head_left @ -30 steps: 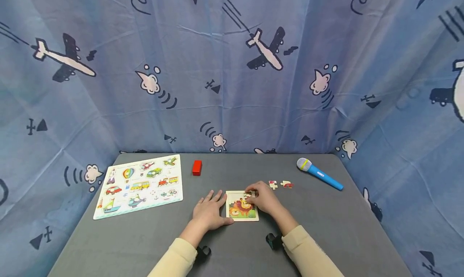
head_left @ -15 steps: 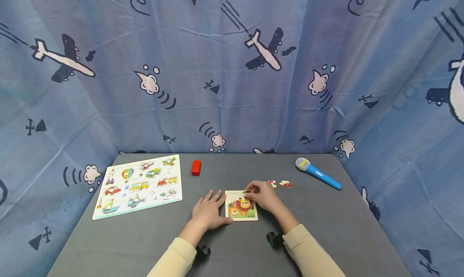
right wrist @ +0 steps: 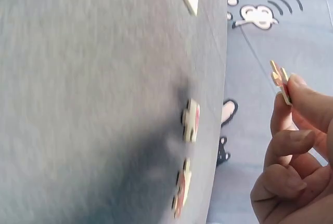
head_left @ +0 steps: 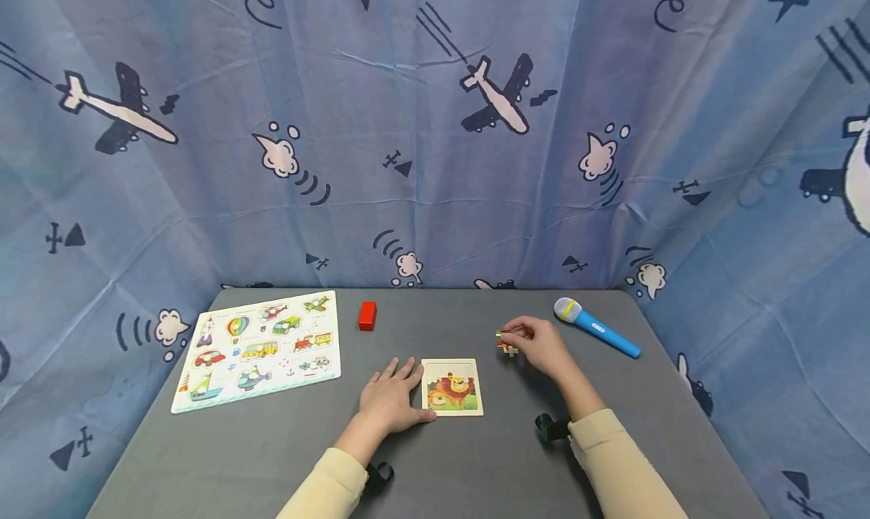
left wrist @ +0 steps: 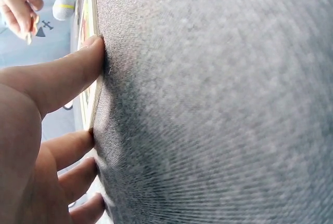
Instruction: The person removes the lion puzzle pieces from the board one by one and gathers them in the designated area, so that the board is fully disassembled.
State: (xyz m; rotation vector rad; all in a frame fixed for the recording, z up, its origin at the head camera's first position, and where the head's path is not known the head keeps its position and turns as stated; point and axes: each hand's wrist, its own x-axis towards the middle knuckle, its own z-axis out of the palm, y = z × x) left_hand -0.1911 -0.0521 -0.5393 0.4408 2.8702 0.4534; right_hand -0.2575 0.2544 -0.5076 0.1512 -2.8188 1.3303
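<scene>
Over counter (head_left: 448, 470), right of lion puzzle (head_left: 451, 390), right grip (head_left: 541, 347) pinches puzzle piece (right wrist: 281, 82), two loose pieces (right wrist: 191, 120) below! Left grip (head_left: 390, 398) spread, touching lion puzzle. Microphone (head_left: 598, 328) near; red block (head_left: 367, 316), picture board (head_left: 279, 369) leftward.

A red block (head_left: 368, 316) lies on a grey tabletop (head_left: 224, 466), which spreads out on every side of it. To the block's left, near it, a white picture board (head_left: 257, 353) lies flat and slanted, printed with a balloon, cars, a bus, a train, a sailboat and aircraft. Well to the block's right lies a microphone (head_left: 600, 329) with a blue handle and a yellow band, its grey head pointing blockward. Behind the block hangs a blue curtain (head_left: 340, 126) patterned with airplanes, stars and clouds.
</scene>
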